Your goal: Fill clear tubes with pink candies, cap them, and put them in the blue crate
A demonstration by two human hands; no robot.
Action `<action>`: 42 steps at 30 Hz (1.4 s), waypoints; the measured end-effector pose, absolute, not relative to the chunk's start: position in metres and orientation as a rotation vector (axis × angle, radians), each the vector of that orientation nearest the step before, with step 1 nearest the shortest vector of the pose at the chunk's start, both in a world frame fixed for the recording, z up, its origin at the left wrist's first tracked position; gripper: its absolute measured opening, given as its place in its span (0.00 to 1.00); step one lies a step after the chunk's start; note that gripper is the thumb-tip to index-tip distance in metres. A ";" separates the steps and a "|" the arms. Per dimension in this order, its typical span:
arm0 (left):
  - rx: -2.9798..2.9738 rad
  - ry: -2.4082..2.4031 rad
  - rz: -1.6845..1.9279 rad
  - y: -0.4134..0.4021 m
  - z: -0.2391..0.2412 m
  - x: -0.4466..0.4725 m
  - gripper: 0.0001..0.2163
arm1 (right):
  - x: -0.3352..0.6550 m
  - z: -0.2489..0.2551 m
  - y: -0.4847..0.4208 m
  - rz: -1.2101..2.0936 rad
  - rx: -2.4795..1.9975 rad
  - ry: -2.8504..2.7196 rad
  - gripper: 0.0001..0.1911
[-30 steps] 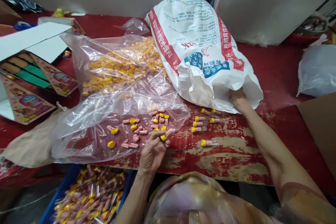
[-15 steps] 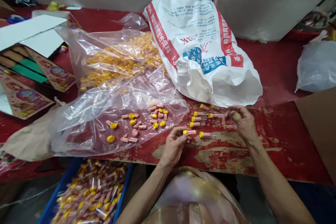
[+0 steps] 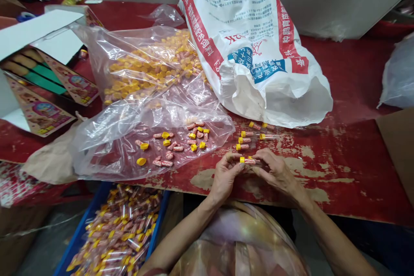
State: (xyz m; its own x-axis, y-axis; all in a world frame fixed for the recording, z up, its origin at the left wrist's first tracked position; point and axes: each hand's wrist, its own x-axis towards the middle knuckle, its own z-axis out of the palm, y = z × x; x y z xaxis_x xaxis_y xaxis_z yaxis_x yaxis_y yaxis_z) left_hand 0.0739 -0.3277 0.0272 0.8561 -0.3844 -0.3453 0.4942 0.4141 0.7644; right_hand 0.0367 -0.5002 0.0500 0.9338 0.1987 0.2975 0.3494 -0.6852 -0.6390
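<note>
My left hand (image 3: 226, 175) and my right hand (image 3: 274, 171) meet over the worn red table (image 3: 323, 168), both pinched on one small clear tube with a yellow cap (image 3: 248, 161). The left fingers are at the capped end, the right fingers wrap the tube's body. Just beyond lie several more capped tubes (image 3: 246, 140). To the left, loose yellow caps and pink candy pieces (image 3: 176, 144) lie on a clear plastic bag (image 3: 145, 138).
A big white printed sack (image 3: 255, 47) lies open behind the tubes. A clear bag of yellow caps (image 3: 148, 69) sits left of it. A blue crate (image 3: 77, 241) of filled tubes stands below the table's edge. Printed cartons (image 3: 42, 77) are at far left, a cardboard sheet (image 3: 397, 151) at right.
My right hand came back from the white sack's mouth to the table front. My left hand moved right from the loose caps. Both now close on one tube.
</note>
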 end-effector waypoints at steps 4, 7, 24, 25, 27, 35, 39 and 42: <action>1.178 0.060 -0.526 -0.328 0.032 0.069 0.12 | 0.039 0.048 -0.490 -0.275 -2.354 -0.425 0.08; 1.275 -0.050 -0.517 -0.329 0.035 0.068 0.13 | 0.039 0.045 -0.486 -0.294 -2.402 -0.384 0.07; 1.599 -0.154 -0.220 -0.311 0.064 0.102 0.10 | 0.074 0.019 -0.567 0.477 -3.237 -0.335 0.15; 1.628 -0.083 -0.147 -0.297 0.063 0.107 0.10 | 0.077 0.019 -0.565 0.533 -3.252 -0.318 0.15; 1.669 0.086 0.031 -0.268 0.058 0.119 0.08 | 0.079 0.021 -0.560 0.624 -3.264 -0.290 0.16; 1.035 0.537 0.057 -0.206 0.040 0.182 0.14 | 0.084 0.028 -0.548 0.761 -3.290 -0.120 0.18; 0.900 0.499 -0.082 -0.221 0.056 0.205 0.10 | 0.084 0.022 -0.566 0.512 -3.028 0.000 0.14; 0.891 0.511 -0.258 -0.232 0.063 0.215 0.05 | 0.079 0.026 -0.577 0.361 -2.765 0.017 0.21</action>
